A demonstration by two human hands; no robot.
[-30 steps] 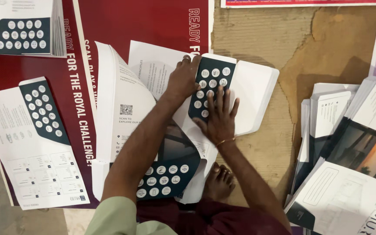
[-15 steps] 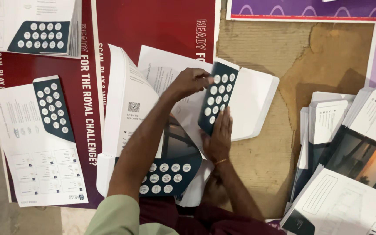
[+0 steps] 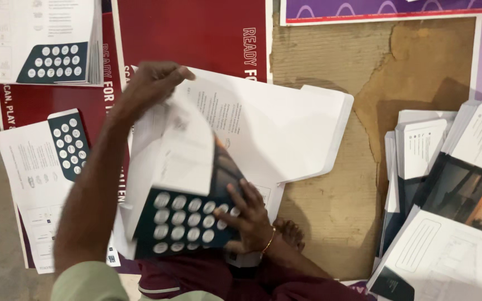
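Note:
My left hand pinches the edge of a white printed sheet and holds it lifted, so the sheet curls over toward me. The sheet's near end shows a dark teal panel with rows of white circles. My right hand, with a thin bangle on the wrist, presses spread fingers flat on that panel. Under the sheet lies a stack of white printed sheets on the floor in front of me.
A pile of like sheets lies at the top left and a single sheet at the left, on red posters. More stacks sit at the right on brown cardboard. My foot shows below the right hand.
My left hand has pulled the sheet's far end up and back toward me, so its far teal panel is out of sight. My right hand slid down from that far panel onto the near one.

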